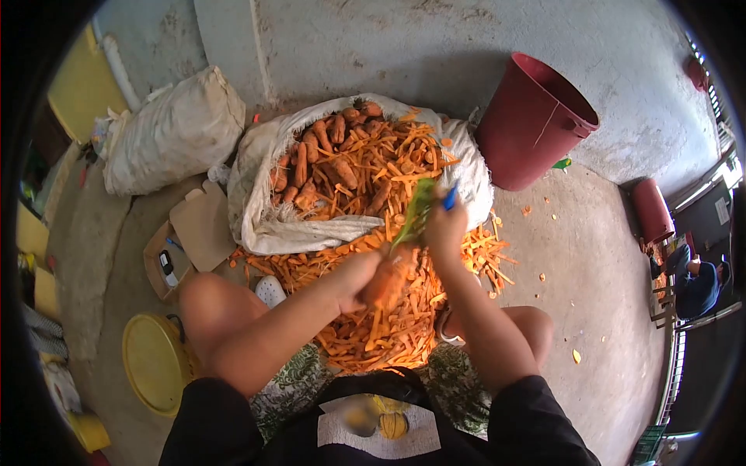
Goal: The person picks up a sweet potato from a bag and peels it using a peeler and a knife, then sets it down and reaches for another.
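My left hand (359, 278) is closed around a large orange carrot (388, 281), held over the pile of peelings. My right hand (445, 231) grips a tool with a blue handle (451, 198) close to the carrot's far end. Motion blurs the tool, and its working end cannot be made out. A green, leafy-looking streak (418, 206) shows between the hands, also smeared. Beyond them, an open white woven sack (260, 233) holds unpeeled carrots (338, 171) and orange strips. Carrot peelings (381, 342) are heaped on the floor between my legs.
At left are a full white sack (183, 128), an open cardboard box (203, 225) with small items, and a yellow-lidded bucket (155, 365). A tall dark red bin (524, 124) stands by the wall. A person in dark blue (699, 287) sits at far right.
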Demonstrator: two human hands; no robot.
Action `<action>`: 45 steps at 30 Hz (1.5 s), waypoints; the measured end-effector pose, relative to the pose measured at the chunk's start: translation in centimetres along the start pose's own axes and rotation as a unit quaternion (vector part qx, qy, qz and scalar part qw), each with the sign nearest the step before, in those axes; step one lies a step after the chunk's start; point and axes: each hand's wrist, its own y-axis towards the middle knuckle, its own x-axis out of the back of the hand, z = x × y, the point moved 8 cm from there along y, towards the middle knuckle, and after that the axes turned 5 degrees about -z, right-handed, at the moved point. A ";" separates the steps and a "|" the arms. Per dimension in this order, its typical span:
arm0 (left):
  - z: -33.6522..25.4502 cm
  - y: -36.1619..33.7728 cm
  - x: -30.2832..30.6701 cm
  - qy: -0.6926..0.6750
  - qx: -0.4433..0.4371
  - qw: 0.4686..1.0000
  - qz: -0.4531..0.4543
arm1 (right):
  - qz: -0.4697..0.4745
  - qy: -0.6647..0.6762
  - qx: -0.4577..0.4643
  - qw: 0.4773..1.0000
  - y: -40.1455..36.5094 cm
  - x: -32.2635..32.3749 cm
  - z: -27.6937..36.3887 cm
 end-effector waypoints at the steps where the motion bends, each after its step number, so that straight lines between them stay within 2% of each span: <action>1: 0.5 -0.9 -0.9 0.020 0.011 1.000 -0.018 | -0.031 -0.036 -0.009 0.999 2.3 1.2 -0.8; 2: 1.0 -1.4 -1.3 0.041 0.022 0.998 -0.036 | -0.063 -0.072 -0.019 0.995 4.8 2.7 -1.7; 4: 1.1 -1.0 -1.1 0.047 0.024 0.998 -0.029 | -0.148 -0.037 0.002 0.988 7.4 4.7 -3.6; 5: 0.7 -0.9 -0.9 0.028 0.021 0.999 -0.029 | -0.140 0.054 -0.042 0.988 7.7 4.7 -4.6; 6: 0.3 -0.8 -0.8 0.007 0.017 0.999 -0.029 | -0.139 0.054 -0.042 0.988 6.5 4.7 -2.3; 8: -0.2 -0.5 -0.2 -0.010 0.014 0.999 -0.032 | -0.046 0.152 -0.074 0.985 2.8 2.7 2.0; 10: -0.1 0.2 0.1 -0.036 0.014 0.999 0.013 | 0.028 0.113 -0.061 0.991 -0.1 1.1 3.5; 11: 0.1 0.3 0.9 -0.045 0.010 0.997 -0.064 | 0.064 0.098 -0.032 0.993 -1.5 0.2 3.8; 14: -0.5 -0.4 0.5 -0.053 0.003 0.997 -0.050 | 0.119 -0.021 0.072 0.990 -5.0 -1.1 4.7; 15: -0.5 -0.6 0.6 -0.032 0.000 0.996 -0.088 | 0.107 -0.037 0.097 0.989 -5.1 -1.2 4.6; 19: 0.1 0.1 0.9 -0.022 0.006 0.996 -0.085 | 0.089 -0.053 0.099 0.990 -4.0 -1.1 3.5; 21: 0.5 0.1 0.7 0.102 0.048 0.991 -0.067 | 0.001 -0.068 0.069 0.995 -1.2 -0.1 1.5; 22: 0.8 -0.1 0.5 0.104 0.048 0.991 -0.067 | -0.009 -0.054 0.008 0.998 0.7 1.0 0.9; 24: 1.6 -0.6 0.0 0.056 0.043 0.995 -0.075 | -0.074 -0.128 0.036 0.988 4.7 2.8 -1.4; 26: 0.9 -0.6 -0.4 0.056 0.036 0.996 -0.061 | -0.151 -0.031 0.032 0.988 6.0 4.6 -1.9; 28: 0.0 -0.5 -0.9 0.019 0.028 0.999 0.007 | -0.126 0.058 0.015 0.990 5.9 4.5 -0.9; 29: -0.1 -0.3 -0.2 0.000 0.030 0.999 -0.024 | -0.097 0.080 0.001 0.992 5.3 3.9 -0.5; 31: 0.1 0.3 0.7 -0.010 0.034 0.999 -0.029 | -0.023 0.113 -0.030 0.993 2.0 2.1 2.3; 34: -0.6 0.1 0.7 -0.002 0.015 0.997 -0.075 | 0.088 0.067 -0.039 0.993 -2.4 -0.3 3.4; 36: -1.1 0.2 0.8 -0.048 -0.018 0.996 -0.076 | 0.083 0.007 0.082 0.993 -4.3 -0.9 4.2; 37: -1.0 0.6 1.1 -0.072 -0.018 0.994 -0.078 | 0.083 0.007 0.082 0.993 -4.3 -0.9 4.1; 39: -0.5 0.8 1.0 -0.102 -0.030 0.989 -0.101 | 0.068 -0.087 0.111 0.988 -4.3 -0.8 4.3; 41: -0.5 0.8 1.3 -0.132 -0.042 0.983 -0.123 | 0.062 -0.092 0.116 0.987 -3.8 -0.9 3.8; 43: -0.9 0.8 0.9 -0.001 -0.034 0.996 -0.081 | 0.055 -0.097 0.120 0.986 -2.6 -0.9 3.3; 45: 0.1 -0.2 -0.1 0.034 -0.009 0.997 -0.070 | -0.013 -0.081 0.029 0.996 0.3 0.7 1.6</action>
